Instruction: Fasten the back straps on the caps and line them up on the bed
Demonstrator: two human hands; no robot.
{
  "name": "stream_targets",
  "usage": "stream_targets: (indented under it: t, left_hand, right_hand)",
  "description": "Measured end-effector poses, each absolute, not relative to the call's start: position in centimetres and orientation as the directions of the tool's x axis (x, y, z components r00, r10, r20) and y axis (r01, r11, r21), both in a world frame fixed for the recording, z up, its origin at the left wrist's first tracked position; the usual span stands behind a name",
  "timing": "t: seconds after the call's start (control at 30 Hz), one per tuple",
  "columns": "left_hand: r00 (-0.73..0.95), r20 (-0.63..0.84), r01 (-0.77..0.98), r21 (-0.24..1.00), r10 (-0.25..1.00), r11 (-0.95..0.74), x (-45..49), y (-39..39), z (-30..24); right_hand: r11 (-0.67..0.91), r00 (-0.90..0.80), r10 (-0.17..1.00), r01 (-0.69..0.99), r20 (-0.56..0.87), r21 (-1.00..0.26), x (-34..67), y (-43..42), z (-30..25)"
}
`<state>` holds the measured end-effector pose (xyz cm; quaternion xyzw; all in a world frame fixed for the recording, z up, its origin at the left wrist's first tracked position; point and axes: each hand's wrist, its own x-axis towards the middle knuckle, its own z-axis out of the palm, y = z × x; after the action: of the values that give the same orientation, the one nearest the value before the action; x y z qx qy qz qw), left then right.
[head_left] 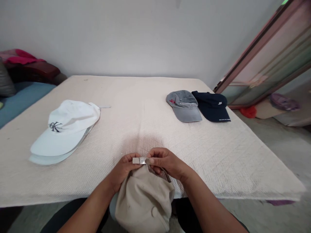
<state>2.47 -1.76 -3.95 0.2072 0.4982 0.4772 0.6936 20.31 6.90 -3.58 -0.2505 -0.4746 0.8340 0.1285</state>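
Observation:
A beige baseball cap (143,197) hangs over the near edge of the table, its back strap turned up toward the far side. My left hand (122,170) pinches the strap beside its metal buckle (143,160). On the buckle's other side, my right hand (166,161) closes thumb and fingers on the strap. Between the strap and the cap's fabric shows the rear opening. The cap's brim is mostly hidden beneath the crown.
White caps (65,129), apparently stacked, lie on the left of the cloth-covered table (126,97). A grey cap (184,105) and a navy cap (212,105) sit side by side at the back right. A wall (136,38) stands behind.

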Motion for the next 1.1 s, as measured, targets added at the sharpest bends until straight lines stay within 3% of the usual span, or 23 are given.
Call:
stream_targets:
  t: [0.23, 0.4, 0.63, 0.97, 1.1]
  left_hand:
    - [0.086, -0.477, -0.566, 0.699, 0.875, 0.437, 2.4, -1.9, -4.2]
    - [0.042, -0.539, -0.539, 0.697, 0.841, 0.473, 2.5, -2.1, -4.3]
    - [0.123, -0.516, -0.547, 0.677, 0.848, 0.492, 2.7, -2.0, -4.0]
    - [0.125, -0.442, -0.355, 0.816, 0.888, 0.456, 2.9, -2.2, -3.7]
    - [0.098, -0.478, -0.354, 0.803, 0.873, 0.479, 2.7, -2.2, -3.8]
  right_hand:
    - [-0.529, -0.831, 0.424, 0.095, -0.36, -0.843, 21.4, 7.0, -3.3]
    - [-0.585, -0.817, 0.449, 0.035, -0.36, -0.81, 21.0, 6.6, -3.8]
    - [-0.577, -0.823, 0.432, 0.061, -0.368, -0.814, 20.7, 6.6, -3.3]
    - [-0.525, -0.789, 0.473, 0.105, -0.392, -0.845, 20.3, 6.2, -3.3]
    - [-0.55, -0.837, 0.448, 0.019, -0.314, -0.835, 20.3, 6.3, -3.1]
